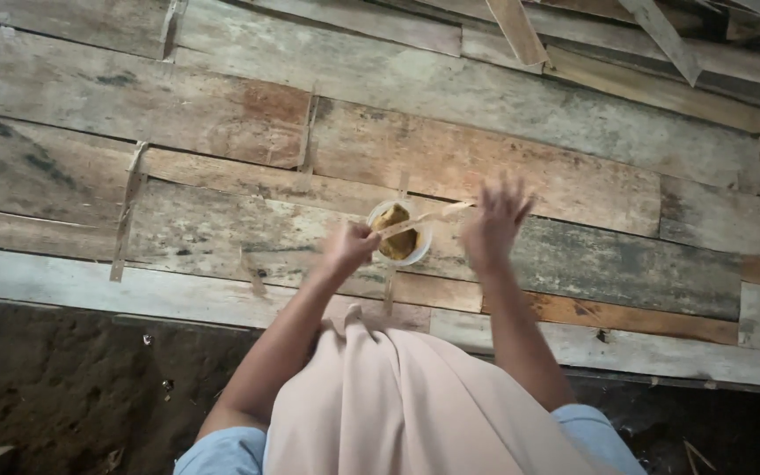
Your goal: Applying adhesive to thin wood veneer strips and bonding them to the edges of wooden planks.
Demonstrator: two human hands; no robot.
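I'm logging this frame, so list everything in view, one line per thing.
Clear round container: one, see-through with yellow-brown paste inside, held over the planks at centre.
Thin flat stick: one, pale wood, lying across the container's top and pointing to the right hand.
Plank wall: many weathered boards, grey and brown, filling the upper frame.
Thin slats: several, pale, fixed across the boards.
Bare earth: dark brown, lower left.
Beige cloth: one, over the person's front, bottom centre.
Light blue sleeves: two, bottom edge.
Left hand: gripping the container's left side.
Right hand: fingers spread, blurred, at the stick's end.
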